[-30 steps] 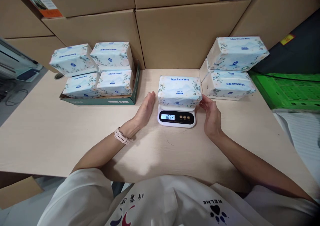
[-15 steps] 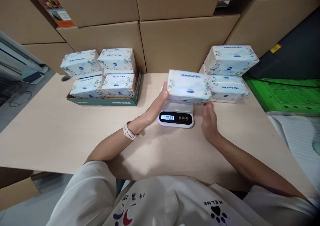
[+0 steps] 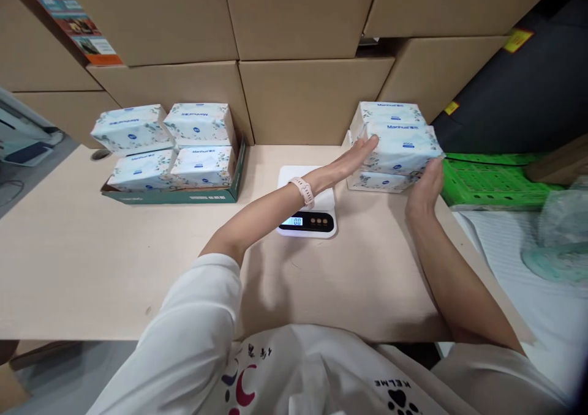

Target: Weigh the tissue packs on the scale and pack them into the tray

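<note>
One floral pack (image 3: 407, 149) held between left hand (image 3: 351, 163) and right hand (image 3: 423, 191)

The floral pack is at the right side of the table (image 3: 184, 262), in front of the right-hand stack (image 3: 390, 110); whether it touches that stack cannot be told from this angle; its blue Manhua lettering faces up and reads upright. The left hand lies along the pack's left side, its fingers stretched out nearly straight and close together, pressing rather than curling; the right hand supports the opposite side near the lower corner, its fingers partly hidden by the pack, so how far they bend cannot be told; the hold comes from both hands together.

The left forearm, with a pale pink watch band (image 3: 303, 192) at the wrist, crosses over the white scale (image 3: 325, 202); the pan bears nothing visible, and the readable digits on the display (image 3: 294, 221) appear to be 0.0, the display's left end being covered by the arm. On the left, a dark green tray (image 3: 179, 197) carries four similar packs (image 3: 199, 124), stacked two by two; brown cardboard boxes (image 3: 316, 100) form a wall behind the table; a bright green crate (image 3: 498, 185) sits beyond its right edge.
</note>
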Demonstrator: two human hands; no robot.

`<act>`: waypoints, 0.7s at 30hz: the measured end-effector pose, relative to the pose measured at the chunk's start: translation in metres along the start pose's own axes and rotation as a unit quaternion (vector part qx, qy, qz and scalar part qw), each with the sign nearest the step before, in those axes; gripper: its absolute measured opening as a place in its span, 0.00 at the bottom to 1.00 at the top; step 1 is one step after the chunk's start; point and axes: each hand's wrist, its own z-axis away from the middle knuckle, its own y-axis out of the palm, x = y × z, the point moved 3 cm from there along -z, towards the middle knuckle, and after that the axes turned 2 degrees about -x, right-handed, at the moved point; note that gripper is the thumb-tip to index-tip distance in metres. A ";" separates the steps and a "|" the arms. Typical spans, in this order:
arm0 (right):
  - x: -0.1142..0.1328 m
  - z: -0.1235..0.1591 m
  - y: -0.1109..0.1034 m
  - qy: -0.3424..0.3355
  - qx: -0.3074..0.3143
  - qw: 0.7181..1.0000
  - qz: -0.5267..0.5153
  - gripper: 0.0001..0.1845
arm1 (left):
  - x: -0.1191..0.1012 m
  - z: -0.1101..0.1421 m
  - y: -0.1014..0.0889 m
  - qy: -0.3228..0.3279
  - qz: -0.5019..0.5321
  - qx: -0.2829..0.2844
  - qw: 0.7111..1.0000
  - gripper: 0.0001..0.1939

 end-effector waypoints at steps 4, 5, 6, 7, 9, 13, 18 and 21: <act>0.033 0.016 -0.007 0.014 -0.245 0.968 0.048 0.33 | -0.001 0.058 -0.035 0.036 -0.019 -0.062 0.997 0.43; 0.050 0.019 -0.006 -0.010 -0.277 0.960 0.049 0.32 | -0.004 0.080 -0.052 0.046 -0.029 -0.099 0.994 0.41; 0.068 0.021 -0.003 -0.041 -0.292 0.954 0.044 0.31 | -0.007 0.104 -0.072 0.055 -0.043 -0.136 0.988 0.38; 0.087 0.022 0.002 -0.069 -0.291 0.954 0.033 0.29 | -0.010 0.127 -0.095 0.060 -0.063 -0.183 0.979 0.34; 0.124 0.021 0.022 -0.083 -0.237 0.968 -0.006 0.24 | -0.012 0.173 -0.146 0.061 -0.115 -0.307 0.943 0.23; 0.185 0.016 0.103 0.084 0.056 0.980 -0.172 0.17 | 0.003 0.241 -0.235 0.000 -0.158 -0.511 0.845 0.11; 0.237 0.019 0.235 0.236 0.345 0.862 -0.287 0.20 | 0.033 0.271 -0.276 -0.077 -0.189 -0.539 0.818 0.12; 0.241 0.019 0.303 0.289 0.369 0.822 -0.323 0.24 | 0.042 0.272 -0.279 -0.118 -0.244 -0.512 0.815 0.16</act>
